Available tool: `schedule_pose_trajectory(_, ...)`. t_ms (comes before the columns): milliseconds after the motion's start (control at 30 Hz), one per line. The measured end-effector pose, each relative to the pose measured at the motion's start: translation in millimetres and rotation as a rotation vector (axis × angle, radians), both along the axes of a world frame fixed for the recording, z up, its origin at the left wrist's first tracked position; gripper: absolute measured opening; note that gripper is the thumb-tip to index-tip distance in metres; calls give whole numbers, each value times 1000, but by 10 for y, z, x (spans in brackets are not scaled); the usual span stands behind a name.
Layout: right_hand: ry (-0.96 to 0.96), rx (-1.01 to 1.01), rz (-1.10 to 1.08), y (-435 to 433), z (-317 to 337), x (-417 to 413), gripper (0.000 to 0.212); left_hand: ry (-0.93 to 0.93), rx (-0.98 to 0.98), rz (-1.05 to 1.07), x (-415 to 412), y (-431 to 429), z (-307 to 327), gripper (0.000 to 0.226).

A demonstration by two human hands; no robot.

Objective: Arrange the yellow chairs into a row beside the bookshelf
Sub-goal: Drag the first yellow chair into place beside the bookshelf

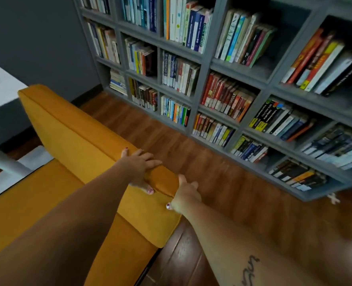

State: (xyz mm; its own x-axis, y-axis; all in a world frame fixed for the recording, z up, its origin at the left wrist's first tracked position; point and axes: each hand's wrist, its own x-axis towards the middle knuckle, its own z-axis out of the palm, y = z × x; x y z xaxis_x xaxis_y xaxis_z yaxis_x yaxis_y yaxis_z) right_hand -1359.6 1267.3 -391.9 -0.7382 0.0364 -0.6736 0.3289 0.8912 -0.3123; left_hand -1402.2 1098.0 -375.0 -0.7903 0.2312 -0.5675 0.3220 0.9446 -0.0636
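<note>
- Chair (84, 129): plain mustard yellow.
- Bookshelf (205, 60): grey frame.
- Books (226, 98): red, blue, white, yellow, black spines.
- Floor (222, 172): reddish-brown wood grain.
- Wall (36, 38): dark grey.
- Nails (150, 190): dark red polish.
- Tattoo (251, 263): dark script.

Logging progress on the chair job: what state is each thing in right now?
Yellow chair: upright on the floor, back toward the bookshelf, a strip of floor between them.
Left hand: grips the backrest's top.
Right hand: grips the backrest's end.
Bookshelf: standing, compartments filled.
Books: shelved, some leaning.
</note>
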Motion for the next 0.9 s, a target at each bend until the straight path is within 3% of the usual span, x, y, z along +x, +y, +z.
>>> schedule_pose_trajectory(500, 49, 12, 43, 122, -32, -341, 97, 192, 55, -45, -291, 98, -184, 91)
schedule_pose_trajectory(667, 50, 20, 60, 148, -46, -369, 101, 202, 72, -49, -314, 78, -193, 102)
schedule_pose_trajectory(900, 27, 39, 86, 139, -44, -323, 105, 80, 104, -54, -421, -63, -151, 119)
